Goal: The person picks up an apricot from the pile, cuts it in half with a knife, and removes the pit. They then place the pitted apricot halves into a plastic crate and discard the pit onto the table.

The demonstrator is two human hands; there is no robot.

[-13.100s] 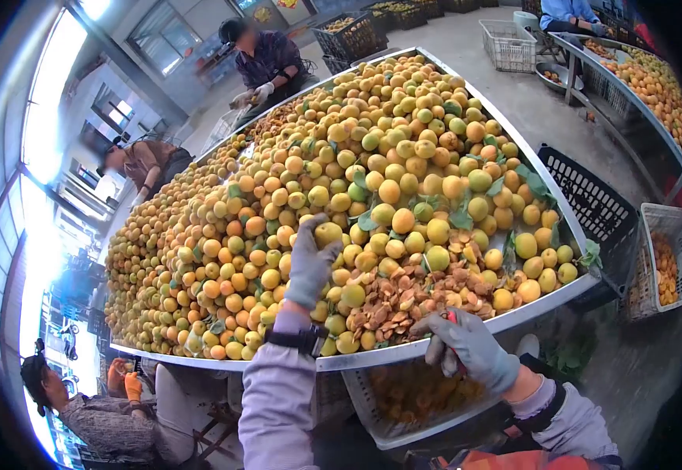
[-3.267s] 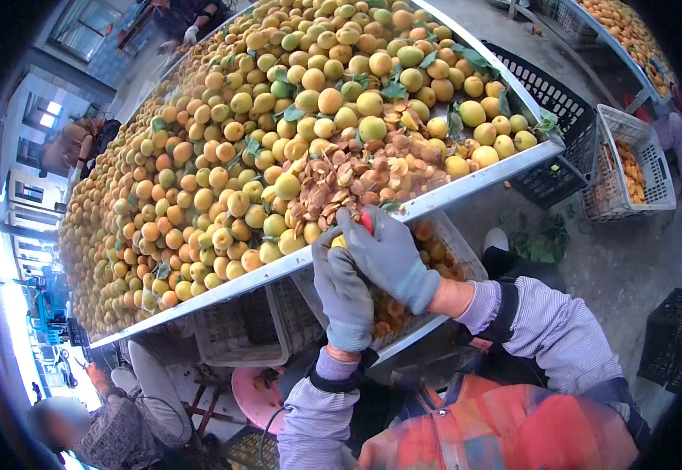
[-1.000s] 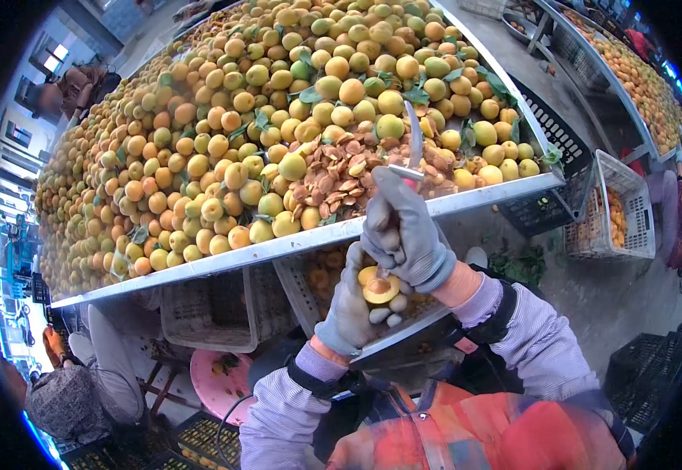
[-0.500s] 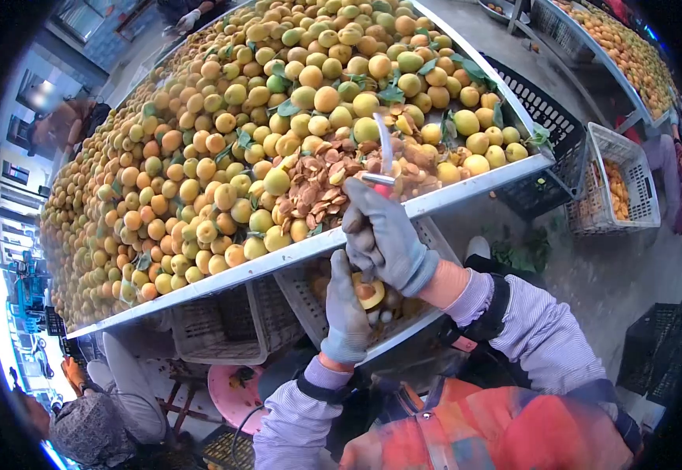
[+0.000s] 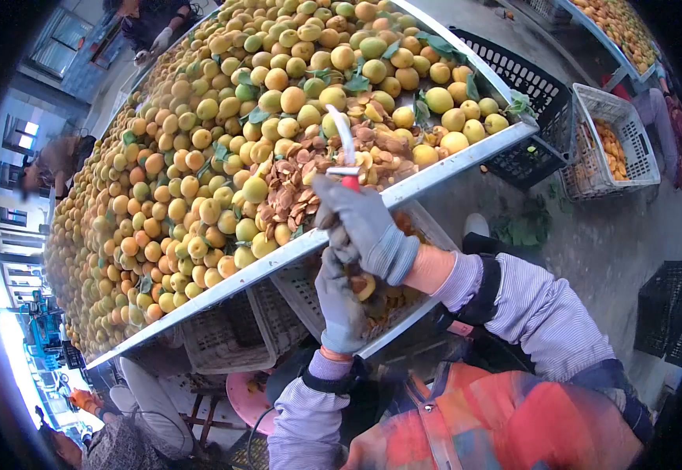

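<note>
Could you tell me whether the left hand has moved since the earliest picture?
Yes. The left hand was on the pile above the table edge; it is now below that edge, over the crate, holding a cut fruit.

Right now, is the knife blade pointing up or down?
Up: the right hand grips the knife by its red handle, curved blade rising above the fist, away from the apricot in the left hand.

The gloved right hand (image 5: 360,223) grips a knife (image 5: 346,141) by its red handle, with the curved blade pointing up over a pile of brown pits (image 5: 294,196). Just below, the gloved left hand (image 5: 339,301) holds a cut apricot (image 5: 364,287) in its fingers (image 5: 333,270) above a white crate (image 5: 298,290) – under the edge of the tabletop (image 5: 200,301), which is heaped with apricots (image 5: 223,125).
</note>
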